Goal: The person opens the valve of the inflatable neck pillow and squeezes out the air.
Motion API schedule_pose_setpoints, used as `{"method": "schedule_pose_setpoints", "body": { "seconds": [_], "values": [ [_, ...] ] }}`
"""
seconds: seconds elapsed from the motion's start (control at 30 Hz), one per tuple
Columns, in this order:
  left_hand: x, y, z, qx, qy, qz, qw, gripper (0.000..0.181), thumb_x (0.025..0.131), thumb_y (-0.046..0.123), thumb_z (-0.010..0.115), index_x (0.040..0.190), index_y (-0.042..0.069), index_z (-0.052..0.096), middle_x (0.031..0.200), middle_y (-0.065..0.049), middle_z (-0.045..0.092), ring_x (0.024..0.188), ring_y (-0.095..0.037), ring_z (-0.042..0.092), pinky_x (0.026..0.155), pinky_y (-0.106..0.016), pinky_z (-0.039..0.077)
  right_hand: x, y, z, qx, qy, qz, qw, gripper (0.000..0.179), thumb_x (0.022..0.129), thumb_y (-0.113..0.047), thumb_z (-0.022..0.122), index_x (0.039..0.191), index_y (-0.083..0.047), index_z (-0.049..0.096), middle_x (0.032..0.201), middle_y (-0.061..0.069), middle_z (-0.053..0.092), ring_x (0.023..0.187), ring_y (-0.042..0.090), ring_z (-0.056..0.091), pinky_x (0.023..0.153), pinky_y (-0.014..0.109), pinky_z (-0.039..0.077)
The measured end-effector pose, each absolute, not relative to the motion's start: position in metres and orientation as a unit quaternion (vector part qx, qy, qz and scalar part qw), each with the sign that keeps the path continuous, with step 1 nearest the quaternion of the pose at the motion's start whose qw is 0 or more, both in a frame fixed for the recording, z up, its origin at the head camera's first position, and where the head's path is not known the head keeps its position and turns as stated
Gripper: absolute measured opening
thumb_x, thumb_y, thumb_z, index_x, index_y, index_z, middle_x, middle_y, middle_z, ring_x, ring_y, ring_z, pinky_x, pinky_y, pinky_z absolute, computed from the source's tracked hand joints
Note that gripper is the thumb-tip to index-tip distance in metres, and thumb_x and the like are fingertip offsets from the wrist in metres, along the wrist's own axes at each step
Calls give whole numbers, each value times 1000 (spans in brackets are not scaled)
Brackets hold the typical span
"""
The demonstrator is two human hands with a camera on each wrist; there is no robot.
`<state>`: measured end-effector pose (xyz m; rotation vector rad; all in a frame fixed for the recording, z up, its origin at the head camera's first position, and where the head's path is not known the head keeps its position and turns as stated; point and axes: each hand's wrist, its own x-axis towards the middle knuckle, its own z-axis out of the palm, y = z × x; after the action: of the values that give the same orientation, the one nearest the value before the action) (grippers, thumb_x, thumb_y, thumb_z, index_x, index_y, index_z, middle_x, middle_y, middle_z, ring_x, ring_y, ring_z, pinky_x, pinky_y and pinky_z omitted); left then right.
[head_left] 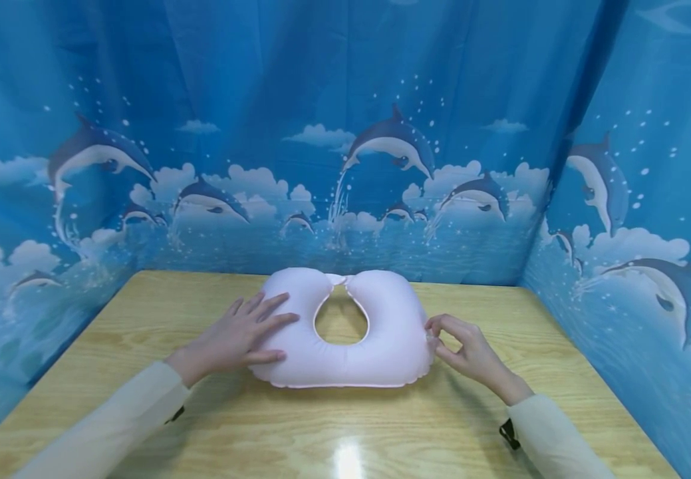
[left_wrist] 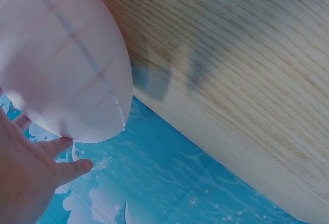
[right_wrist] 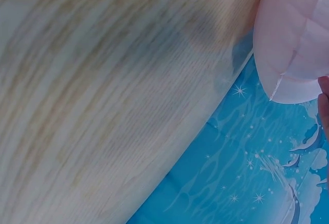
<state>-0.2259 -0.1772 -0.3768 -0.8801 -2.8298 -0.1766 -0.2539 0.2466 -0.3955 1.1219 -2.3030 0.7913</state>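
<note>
A pale pink inflatable neck pillow [head_left: 345,364], puffed up and U-shaped, lies on the table with its opening toward the back. My left hand [head_left: 249,336] rests on its left lobe with spread, nearly straight fingers. In the left wrist view, that hand [left_wrist: 31,167] touches the rounded pillow [left_wrist: 67,64]. At the pillow's right side, my right hand [head_left: 467,349] pinches a small clear valve [head_left: 430,337] between thumb and index finger. The right wrist view shows the pillow [right_wrist: 293,39] and only a sliver of fingers [right_wrist: 324,100] at its edge.
The wood-grain table [head_left: 345,426] reaches back to a blue curtain [head_left: 297,80] printed with dolphins, which also hangs along the left and right sides. Cream sleeves [head_left: 118,419] cover both forearms, with a dark strap [head_left: 509,434] at the right cuff.
</note>
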Motion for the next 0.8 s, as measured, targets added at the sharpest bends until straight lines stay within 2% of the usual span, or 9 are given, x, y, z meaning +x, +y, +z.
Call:
{"method": "schedule_pose_setpoints", "body": {
  "seconds": [0.27,0.4,0.47,0.63,0.7,0.8],
  "values": [
    [-225,-179,-376,-296,-950,-51,90,66,81,70,42,137,37,37,152,-4,22,135,-45,18,100,-68,22,-255,252,-400,405,-828,300,244,24,69,9,55,78,-13,51,93,3,69,89,19,66,77,10,45],
    [-225,-180,-378,-298,-949,-48,91,66,81,69,42,138,36,37,152,-4,22,136,-45,18,100,-68,23,-256,251,-402,404,-828,305,239,22,71,7,59,81,-11,53,95,3,69,91,20,65,81,11,46],
    [-225,-180,-378,-299,-949,-50,89,66,81,69,42,138,35,37,152,-5,22,136,-45,17,100,-68,22,-256,249,-402,397,-830,311,237,20,73,5,64,82,-10,54,95,2,69,91,17,64,81,15,48],
    [-226,-179,-379,-298,-949,-47,88,66,82,69,41,138,35,37,152,-5,22,135,-45,18,100,-68,22,-244,236,-387,374,-837,325,231,25,70,4,73,86,-3,54,93,10,67,86,23,63,74,28,53],
    [-226,-178,-379,-297,-950,-45,90,65,82,69,41,137,35,38,151,-5,23,135,-45,19,100,-68,22,-243,234,-386,370,-839,327,230,31,68,5,74,91,0,54,93,14,65,85,27,62,73,33,53],
    [-226,-176,-379,-296,-950,-45,90,65,81,70,41,137,35,39,151,-5,24,135,-45,19,100,-68,22,-253,239,-397,368,-841,324,227,44,66,0,78,103,2,54,99,12,63,90,26,59,71,38,52]
  ]
}}
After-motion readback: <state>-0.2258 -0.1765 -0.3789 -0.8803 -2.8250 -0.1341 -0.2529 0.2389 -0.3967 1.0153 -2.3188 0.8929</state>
